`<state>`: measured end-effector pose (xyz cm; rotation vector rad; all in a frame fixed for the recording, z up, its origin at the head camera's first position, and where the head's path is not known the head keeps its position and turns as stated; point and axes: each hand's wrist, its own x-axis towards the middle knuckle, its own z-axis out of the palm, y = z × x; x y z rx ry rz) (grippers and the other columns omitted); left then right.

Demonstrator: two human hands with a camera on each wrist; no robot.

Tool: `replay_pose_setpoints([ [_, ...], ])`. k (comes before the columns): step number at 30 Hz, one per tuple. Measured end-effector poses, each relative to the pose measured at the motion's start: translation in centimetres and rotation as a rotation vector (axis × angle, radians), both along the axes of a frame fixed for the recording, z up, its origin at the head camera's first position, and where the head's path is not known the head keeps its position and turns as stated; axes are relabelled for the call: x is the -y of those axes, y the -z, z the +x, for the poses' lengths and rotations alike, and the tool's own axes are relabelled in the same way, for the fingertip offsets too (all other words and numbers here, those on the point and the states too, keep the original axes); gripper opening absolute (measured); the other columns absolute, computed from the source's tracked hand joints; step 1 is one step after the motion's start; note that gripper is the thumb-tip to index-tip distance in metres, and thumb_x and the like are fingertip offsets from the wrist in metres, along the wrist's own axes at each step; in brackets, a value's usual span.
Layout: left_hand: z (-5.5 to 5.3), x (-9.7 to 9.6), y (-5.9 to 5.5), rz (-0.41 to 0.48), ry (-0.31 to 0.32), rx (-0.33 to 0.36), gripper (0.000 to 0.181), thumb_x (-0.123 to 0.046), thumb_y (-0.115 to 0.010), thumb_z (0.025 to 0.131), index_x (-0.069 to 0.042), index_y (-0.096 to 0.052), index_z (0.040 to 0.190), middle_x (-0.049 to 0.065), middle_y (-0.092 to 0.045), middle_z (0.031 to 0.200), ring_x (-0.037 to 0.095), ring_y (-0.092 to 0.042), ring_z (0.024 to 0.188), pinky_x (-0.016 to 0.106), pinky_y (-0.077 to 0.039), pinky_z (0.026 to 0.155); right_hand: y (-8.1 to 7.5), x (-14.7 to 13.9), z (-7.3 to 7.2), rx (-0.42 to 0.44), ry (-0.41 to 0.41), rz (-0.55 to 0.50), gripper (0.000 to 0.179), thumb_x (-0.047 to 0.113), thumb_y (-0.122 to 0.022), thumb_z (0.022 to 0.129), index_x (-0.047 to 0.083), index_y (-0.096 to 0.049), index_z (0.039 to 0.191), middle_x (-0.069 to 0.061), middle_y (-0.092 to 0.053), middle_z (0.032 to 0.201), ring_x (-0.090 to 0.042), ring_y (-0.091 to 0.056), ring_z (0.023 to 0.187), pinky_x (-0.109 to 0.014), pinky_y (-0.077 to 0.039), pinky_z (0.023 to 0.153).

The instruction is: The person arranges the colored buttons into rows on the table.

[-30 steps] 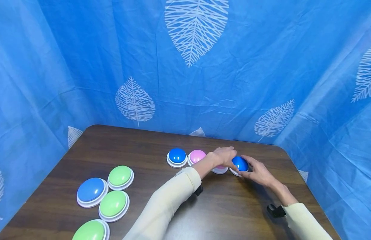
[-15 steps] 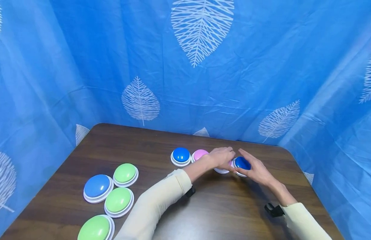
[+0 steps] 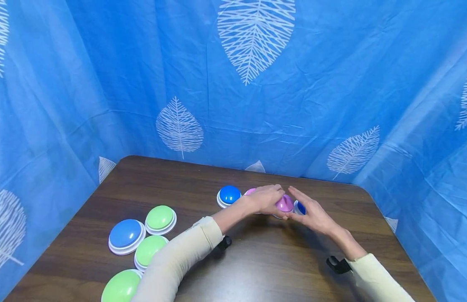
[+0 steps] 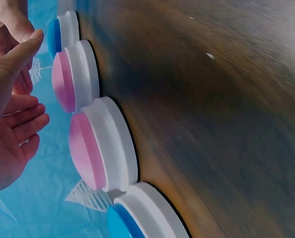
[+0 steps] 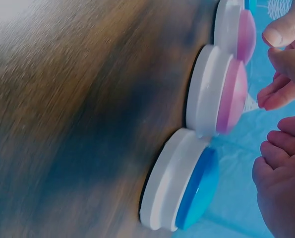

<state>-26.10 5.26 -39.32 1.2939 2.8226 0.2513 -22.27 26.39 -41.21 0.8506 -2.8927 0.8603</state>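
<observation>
Four-in-line is avoided here: a row of round push buttons with white bases stands at the table's back. Its right-hand pink button (image 3: 285,204) shows between my hands. My left hand (image 3: 266,200) hovers over the pink pair, partly hiding the other pink button (image 3: 250,191). My right hand (image 3: 313,214) hovers beside it, partly covering the right-end blue button (image 3: 300,208). Both hands hold nothing, their fingers loosely bent and thumbs near each other. In the left wrist view, the nearer pink button (image 4: 86,151) stands apart from my left hand (image 4: 11,148). In the right wrist view, my right hand (image 5: 281,183) is clear of the blue button (image 5: 199,188).
At the row's left end is another blue button (image 3: 230,195). Toward the table's left side sit a larger blue button (image 3: 125,233) and several green buttons (image 3: 159,217). A blue curtain (image 3: 203,84) with white leaf prints surrounds the brown table (image 3: 263,268).
Both hands have moved left, from around the right-end blue button to above the neighbouring pink one. The buttons have stayed in their row. The head view has shifted slightly.
</observation>
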Motion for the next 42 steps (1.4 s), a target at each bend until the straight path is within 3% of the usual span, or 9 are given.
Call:
replay_pose_setpoints([
  [8,1.1,2.3,-0.6,-0.02,0.005,-0.013,0.07,-0.059,-0.073,0.082,-0.012,-0.06,0.132,-0.001,-0.058,0.118,0.012,-0.056,0.106,0.023,-0.046,0.094,0.0,1.6,0.3,-0.036,-0.032,-0.029,0.077,0.028,-0.076,0.089,-0.001,-0.038,0.15,-0.022,-0.036,0.154,-0.041,-0.042,0.135,-0.057,-0.039,0.103],
  [12,1.7,3.5,-1.1,0.011,-0.003,-0.025,0.073,-0.059,-0.074,0.081,-0.01,-0.059,0.133,0.001,-0.059,0.123,0.013,-0.056,0.11,0.024,-0.045,0.097,-0.1,2.5,0.4,-0.035,-0.061,-0.053,0.077,0.028,-0.076,0.089,0.0,-0.038,0.15,-0.02,-0.035,0.155,-0.041,-0.044,0.133,-0.057,-0.042,0.1],
  [18,2.8,5.9,-1.6,0.055,-0.036,-0.002,0.076,-0.057,-0.077,0.079,-0.009,-0.057,0.135,0.003,-0.057,0.128,0.014,-0.054,0.114,0.024,-0.047,0.095,0.1,4.0,0.5,-0.038,-0.105,-0.073,0.076,0.028,-0.076,0.089,0.003,-0.039,0.151,-0.02,-0.035,0.155,-0.043,-0.042,0.134,-0.061,-0.041,0.1],
  [25,4.1,8.8,-1.5,0.098,-0.076,0.005,0.078,-0.056,-0.077,0.08,-0.005,-0.057,0.136,0.004,-0.057,0.129,0.016,-0.054,0.119,0.027,-0.046,0.099,0.1,5.9,0.8,-0.001,-0.148,-0.091,0.085,0.034,-0.079,0.085,0.005,-0.036,0.152,-0.017,-0.033,0.156,-0.04,-0.034,0.14,-0.062,-0.034,0.106],
  [31,5.3,10.7,-1.3,0.072,-0.092,-0.012,0.077,-0.057,-0.074,0.082,-0.003,-0.057,0.135,0.008,-0.057,0.131,0.019,-0.055,0.12,0.031,-0.046,0.101,0.3,7.5,1.1,0.006,-0.202,-0.103,0.086,0.03,-0.08,0.085,0.0,-0.034,0.152,-0.021,-0.032,0.156,-0.039,-0.035,0.14,-0.059,-0.033,0.107],
  [37,6.8,12.7,-1.1,0.077,-0.159,0.063,0.082,-0.057,-0.075,0.081,-0.005,-0.053,0.14,0.008,-0.055,0.137,0.021,-0.051,0.127,0.039,-0.046,0.102,0.5,9.2,2.2,0.034,-0.239,-0.114,0.086,0.03,-0.08,0.085,0.004,-0.034,0.153,-0.014,-0.035,0.156,-0.035,-0.035,0.141,-0.056,-0.033,0.108],
  [42,7.9,14.7,-1.2,0.117,-0.202,0.093,0.082,-0.057,-0.075,0.081,-0.005,-0.052,0.141,0.009,-0.053,0.141,0.023,-0.051,0.129,0.04,-0.045,0.103,0.5,10.9,3.2,0.032,-0.327,-0.137,0.089,0.031,-0.079,0.086,0.012,-0.028,0.156,-0.006,-0.028,0.16,-0.028,-0.028,0.145,-0.053,-0.031,0.11],
])
